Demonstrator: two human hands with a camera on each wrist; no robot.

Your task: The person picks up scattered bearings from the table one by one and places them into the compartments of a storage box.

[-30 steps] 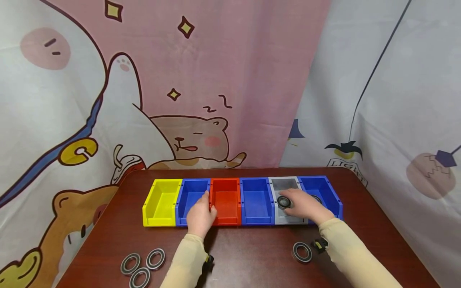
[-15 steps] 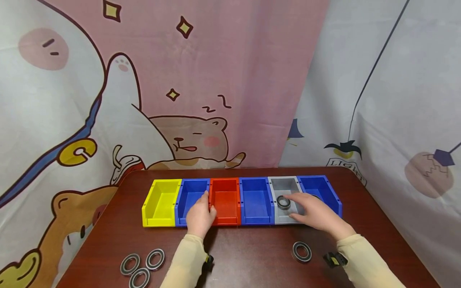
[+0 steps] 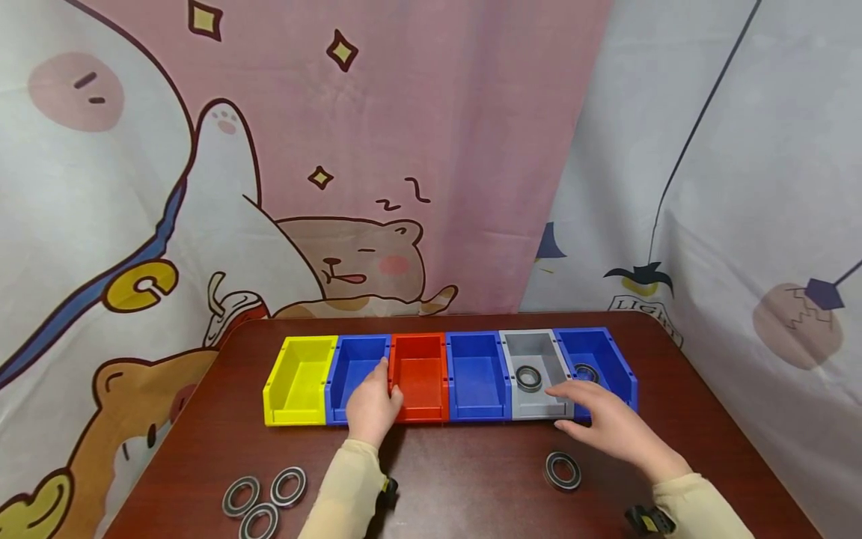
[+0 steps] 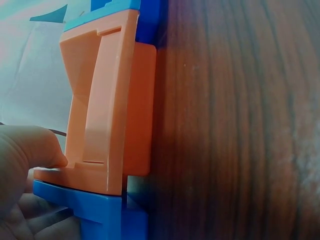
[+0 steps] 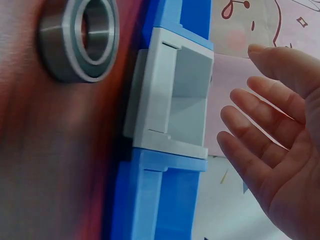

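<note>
A row of joined storage bins stands across the table. My left hand point(image 3: 373, 408) grips the wall between the left blue bin point(image 3: 342, 385) and the red bin point(image 3: 420, 413); in the left wrist view the thumb point(image 4: 47, 146) lies on the red side, the fingers on the blue side. My right hand point(image 3: 616, 427) is held in the air, fingers spread, at the front of the grey bin point(image 3: 539, 411). Inside the grey bin lies a ball bearing point(image 3: 528, 389). Another bearing point(image 3: 586, 366) sits in the rightmost blue bin point(image 3: 622, 367), partly behind the right hand.
One bearing point(image 3: 548, 471) lies on the table in front of the grey bin. Three bearings point(image 3: 274, 488) form a cluster at the front left. A yellow bin point(image 3: 296, 417) ends the row on the left; another blue bin point(image 3: 480, 412) stands between red and grey. A patterned curtain hangs behind.
My right hand has let go of the bearing, which stays in the grey bin, and has drawn back toward the right and front. The left hand keeps its place.
</note>
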